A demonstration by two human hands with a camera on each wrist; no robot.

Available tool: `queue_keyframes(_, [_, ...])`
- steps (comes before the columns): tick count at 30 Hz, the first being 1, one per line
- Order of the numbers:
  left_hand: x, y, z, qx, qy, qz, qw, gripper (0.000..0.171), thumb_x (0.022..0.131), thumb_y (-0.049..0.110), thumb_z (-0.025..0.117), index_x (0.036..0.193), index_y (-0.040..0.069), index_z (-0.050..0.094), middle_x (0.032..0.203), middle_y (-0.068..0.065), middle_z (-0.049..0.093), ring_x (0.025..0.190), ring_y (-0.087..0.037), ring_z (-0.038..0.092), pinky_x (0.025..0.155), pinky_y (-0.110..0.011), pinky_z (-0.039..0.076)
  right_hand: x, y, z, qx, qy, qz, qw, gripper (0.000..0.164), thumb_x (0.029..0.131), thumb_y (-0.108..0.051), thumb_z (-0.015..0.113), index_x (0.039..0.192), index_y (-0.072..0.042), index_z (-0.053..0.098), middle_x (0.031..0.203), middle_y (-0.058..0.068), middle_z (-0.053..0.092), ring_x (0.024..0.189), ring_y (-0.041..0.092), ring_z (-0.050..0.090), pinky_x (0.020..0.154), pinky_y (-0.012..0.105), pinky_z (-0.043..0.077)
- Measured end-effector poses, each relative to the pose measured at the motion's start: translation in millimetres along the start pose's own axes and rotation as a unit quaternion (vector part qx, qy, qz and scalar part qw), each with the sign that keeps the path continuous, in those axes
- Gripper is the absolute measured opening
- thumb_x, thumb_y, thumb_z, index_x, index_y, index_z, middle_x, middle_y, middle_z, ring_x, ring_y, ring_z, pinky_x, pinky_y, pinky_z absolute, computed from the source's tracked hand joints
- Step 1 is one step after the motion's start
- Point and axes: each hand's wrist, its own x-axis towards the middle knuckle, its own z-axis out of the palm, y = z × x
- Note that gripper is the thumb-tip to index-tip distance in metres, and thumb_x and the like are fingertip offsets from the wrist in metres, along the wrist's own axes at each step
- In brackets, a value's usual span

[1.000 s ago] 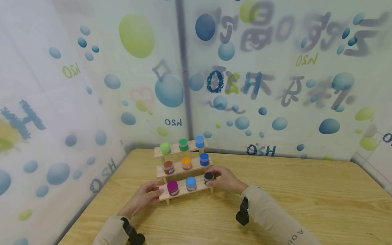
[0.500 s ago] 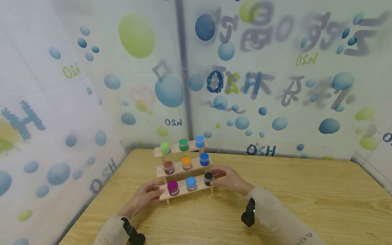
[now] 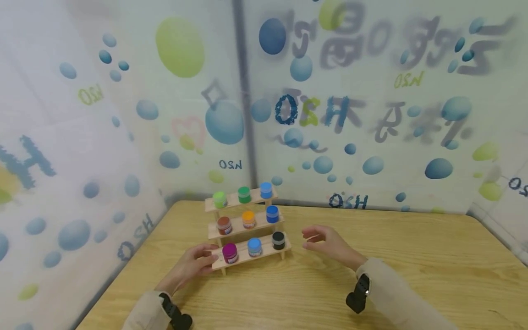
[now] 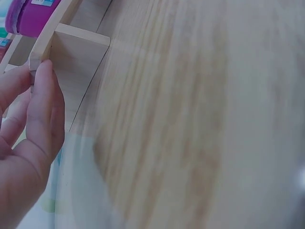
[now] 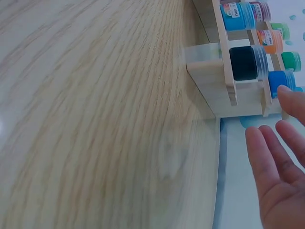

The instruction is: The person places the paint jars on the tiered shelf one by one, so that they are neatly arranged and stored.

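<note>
A three-tier wooden display rack [image 3: 266, 250] stands on the table with paint jars on every tier. The front tier carries a purple jar [image 3: 230, 253], a light blue jar [image 3: 254, 247] and a black jar [image 3: 278, 240]. My left hand [image 3: 190, 265] grips the left end of the front plank; thumb and fingers pinch its corner in the left wrist view, beside the purple jar [image 4: 35, 18]. To the right of the rack, my right hand [image 3: 327, 243] is in the air with relaxed fingers, apart from the black jar [image 5: 244, 63] and holding nothing.
On the middle tier are a brown jar [image 3: 224, 225], an orange jar [image 3: 249, 219] and a dark blue jar [image 3: 272, 214]. Light green [image 3: 220, 199], green [image 3: 244, 195] and blue jars [image 3: 266, 189] line the top. Behind the wooden table [image 3: 392, 256] hangs a printed curtain [image 3: 371, 137].
My right hand has let go of the black jar and drawn back to the right. The black jar stays on the front tier. My left hand keeps its grip on the plank.
</note>
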Motion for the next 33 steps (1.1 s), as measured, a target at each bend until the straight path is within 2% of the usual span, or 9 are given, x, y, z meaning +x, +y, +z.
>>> queue_keyframes(10, [-1.9, 0.5, -1.2, -0.015, -0.010, 0.005, 0.9998, 0.045, 0.086, 0.017, 0.059, 0.120, -0.008, 0.045, 0.097, -0.013, 0.049, 0.077, -0.015, 0.051, 0.067, -0.028, 0.050, -30, 12, -29, -0.007, 0.012, 0.010, 1.000, 0.045, 0.084, -0.020, 0.062, 0.118, 0.007, 0.049, 0.110, 0.026, 0.052, 0.091, 0.027, 0.056, 0.070, 0.028, 0.050])
queue_keyframes(13, [-2.4, 1.4, -4.4, -0.018, -0.009, 0.011, 0.9997, 0.046, 0.087, 0.017, 0.057, 0.122, -0.010, 0.042, 0.106, -0.019, 0.051, 0.083, -0.019, 0.055, 0.071, -0.032, 0.051, -39, 16, -38, -0.002, 0.019, 0.022, 1.000, 0.047, 0.084, -0.020, 0.062, 0.119, 0.008, 0.047, 0.110, 0.027, 0.051, 0.090, 0.027, 0.057, 0.069, 0.028, 0.051])
queue_keyframes(16, [-1.7, 3.0, -11.8, -0.029, 0.013, 0.010, 0.9995, 0.048, 0.088, 0.018, 0.055, 0.125, -0.009, 0.040, 0.118, -0.027, 0.046, 0.093, -0.024, 0.056, 0.077, -0.037, 0.049, -46, 18, -45, 0.002, 0.031, 0.034, 0.999, 0.048, 0.084, -0.020, 0.062, 0.120, 0.008, 0.046, 0.111, 0.028, 0.050, 0.090, 0.027, 0.057, 0.069, 0.029, 0.051])
queue_keyframes(19, [-3.4, 8.8, -24.2, -0.015, 0.042, 0.005, 0.9990, 0.051, 0.090, 0.023, 0.053, 0.128, -0.006, 0.037, 0.127, -0.028, 0.038, 0.105, -0.030, 0.049, 0.082, -0.038, 0.047, -52, 19, -49, 0.000, 0.040, 0.039, 0.998, 0.048, 0.084, -0.021, 0.061, 0.119, 0.009, 0.046, 0.111, 0.029, 0.049, 0.090, 0.028, 0.057, 0.070, 0.031, 0.051])
queue_keyframes(22, [-8.9, 21.3, -37.9, 0.003, 0.055, 0.002, 0.9985, 0.055, 0.091, 0.030, 0.049, 0.132, -0.002, 0.033, 0.133, -0.025, 0.032, 0.115, -0.035, 0.039, 0.088, -0.040, 0.043, -55, 20, -52, 0.000, 0.047, 0.045, 0.998, 0.049, 0.084, -0.021, 0.061, 0.120, 0.009, 0.046, 0.112, 0.029, 0.049, 0.091, 0.029, 0.056, 0.070, 0.034, 0.051])
queue_keyframes(24, [-13.8, 33.2, -44.6, 0.007, 0.059, 0.012, 0.9981, 0.058, 0.092, 0.033, 0.047, 0.134, -0.002, 0.028, 0.136, -0.023, 0.028, 0.119, -0.036, 0.034, 0.091, -0.041, 0.040, -56, 19, -55, 0.001, 0.055, 0.050, 0.997, 0.048, 0.085, -0.021, 0.061, 0.120, 0.008, 0.046, 0.114, 0.029, 0.048, 0.091, 0.030, 0.056, 0.070, 0.035, 0.051])
queue_keyframes(26, [-17.6, 46.8, -47.4, 0.008, 0.068, 0.036, 0.9970, 0.058, 0.094, 0.033, 0.044, 0.135, -0.003, 0.026, 0.137, -0.022, 0.026, 0.120, -0.036, 0.031, 0.092, -0.041, 0.039, -57, 17, -57, 0.003, 0.065, 0.048, 0.997, 0.047, 0.086, -0.020, 0.059, 0.120, 0.009, 0.046, 0.115, 0.029, 0.048, 0.092, 0.032, 0.055, 0.071, 0.036, 0.051])
queue_keyframes(30, [-19.3, 73.4, -40.2, 0.009, 0.091, 0.083, 0.9923, 0.058, 0.092, 0.036, 0.046, 0.134, -0.001, 0.031, 0.135, -0.017, 0.032, 0.119, -0.030, 0.034, 0.092, -0.038, 0.040, -60, 12, -64, -0.002, 0.094, 0.035, 0.995, 0.042, 0.088, -0.020, 0.056, 0.119, 0.007, 0.046, 0.114, 0.027, 0.049, 0.093, 0.028, 0.056, 0.072, 0.036, 0.051])
queue_keyframes(33, [-14.0, 89.7, -24.7, 0.012, 0.094, 0.114, 0.9889, 0.056, 0.089, 0.037, 0.050, 0.130, 0.001, 0.038, 0.131, -0.014, 0.038, 0.115, -0.027, 0.040, 0.090, -0.038, 0.041, -60, 8, -69, -0.016, 0.116, 0.024, 0.993, 0.042, 0.089, -0.022, 0.055, 0.120, 0.004, 0.047, 0.114, 0.025, 0.050, 0.090, 0.016, 0.057, 0.073, 0.034, 0.051])
